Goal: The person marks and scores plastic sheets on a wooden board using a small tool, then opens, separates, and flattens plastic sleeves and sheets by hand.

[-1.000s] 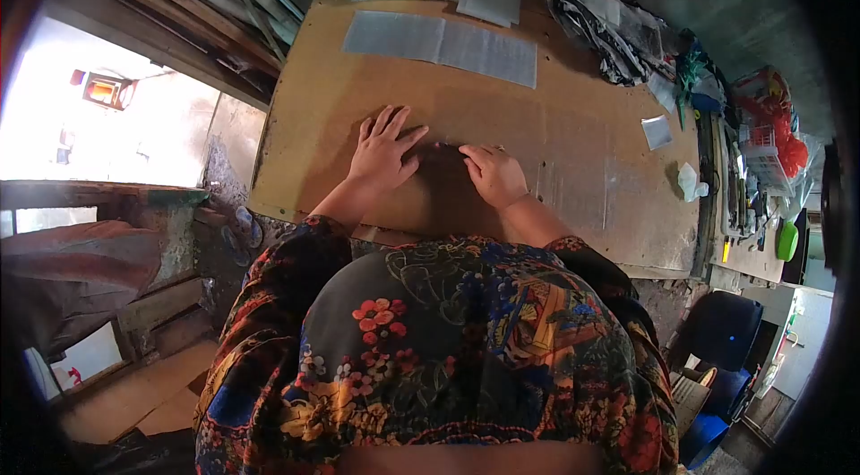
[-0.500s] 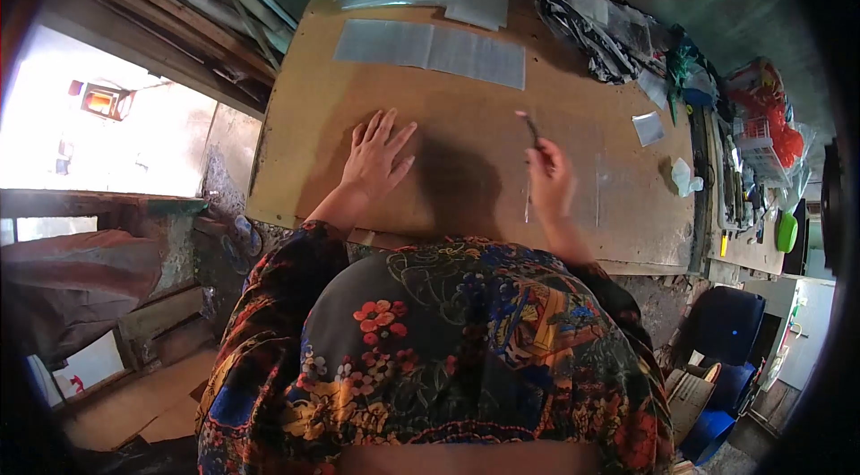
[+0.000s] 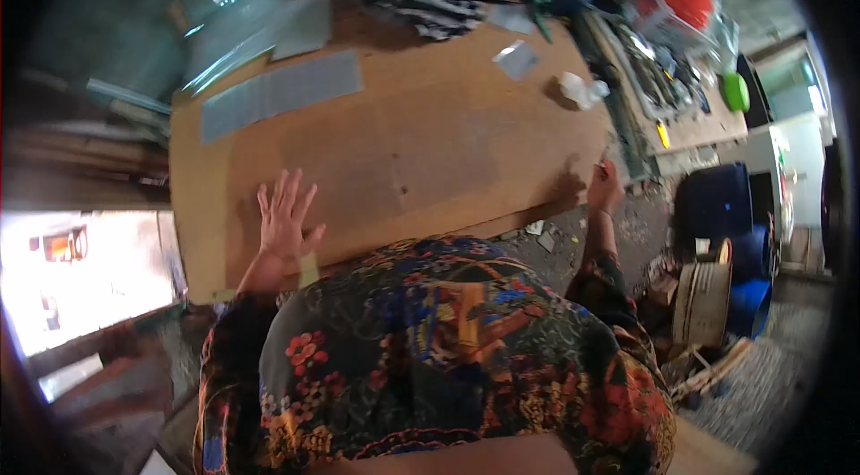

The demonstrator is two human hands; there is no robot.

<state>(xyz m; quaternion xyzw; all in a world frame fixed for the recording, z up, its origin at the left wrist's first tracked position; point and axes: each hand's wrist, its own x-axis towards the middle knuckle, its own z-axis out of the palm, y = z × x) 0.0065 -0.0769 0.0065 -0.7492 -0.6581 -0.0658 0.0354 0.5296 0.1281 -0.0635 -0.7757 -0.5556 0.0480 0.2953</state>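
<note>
My left hand [image 3: 285, 220] lies flat with its fingers spread on the brown board [image 3: 448, 144], near the board's left front part. At the board's right front edge, my right hand [image 3: 606, 186] is raised with its fingers closed; what they hold, if anything, is too small and blurred to name. A long translucent sheet [image 3: 282, 92] lies at the board's back left. Farther right rest a small clear square [image 3: 516, 59] and a crumpled white piece [image 3: 578, 91].
Clear plastic [image 3: 235, 36] and black-and-white cloth [image 3: 417, 5] lie along the back. At the right are a tool tray [image 3: 663, 81], a red bag [image 3: 672, 5], a green object [image 3: 735, 92], blue containers [image 3: 717, 197] and a round cardboard piece [image 3: 701, 300].
The view has turned to the right. My right hand has moved from the board's middle to its right edge; a thin dark item seen in it half a second ago cannot be made out now.
</note>
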